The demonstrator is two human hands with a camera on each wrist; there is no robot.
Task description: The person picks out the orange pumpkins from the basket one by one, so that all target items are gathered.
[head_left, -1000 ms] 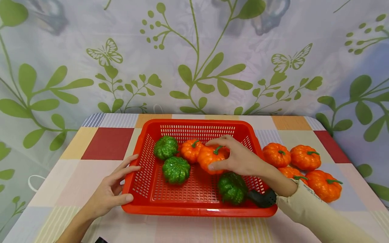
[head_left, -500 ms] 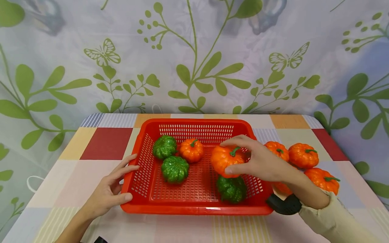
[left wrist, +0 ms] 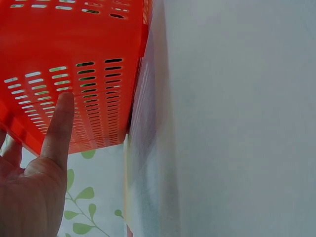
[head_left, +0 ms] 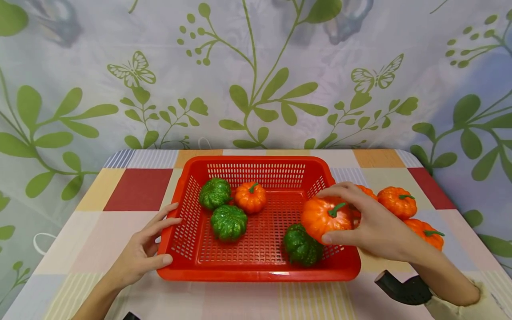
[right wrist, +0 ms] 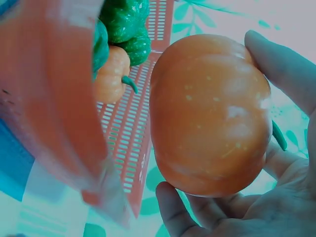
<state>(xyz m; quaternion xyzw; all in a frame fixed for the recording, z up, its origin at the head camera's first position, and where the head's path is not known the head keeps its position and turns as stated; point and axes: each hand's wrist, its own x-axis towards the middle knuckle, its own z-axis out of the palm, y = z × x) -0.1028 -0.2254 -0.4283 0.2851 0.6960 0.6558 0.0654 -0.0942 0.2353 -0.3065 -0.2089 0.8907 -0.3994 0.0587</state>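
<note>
My right hand [head_left: 372, 222] grips an orange toy pumpkin [head_left: 324, 218] with a green stem, above the right rim of the red plastic basket [head_left: 256, 275]. In the right wrist view, thumb and fingers hold the orange pumpkin [right wrist: 210, 118] from opposite sides. My left hand [head_left: 138, 249] holds the basket's left rim, fingertips over the edge. In the left wrist view one straight finger of the left hand [left wrist: 37, 192] lies against the basket's slotted outer wall [left wrist: 64, 39]. Inside the basket are a smaller orange pumpkin [head_left: 250, 198] and green pumpkins [head_left: 229, 223], [head_left: 216, 194], [head_left: 302, 245].
More orange pumpkins [head_left: 397, 202] lie on the table right of the basket, partly hidden behind my right hand. A checkered cloth [head_left: 138, 189] covers the table. Behind it hangs a leaf-patterned curtain [head_left: 256, 66]. A black curved device [head_left: 408, 289] sits at my right wrist.
My right hand has carried the orange pumpkin rightward, from the basket's middle to its right rim. The left hand stays on the left rim.
</note>
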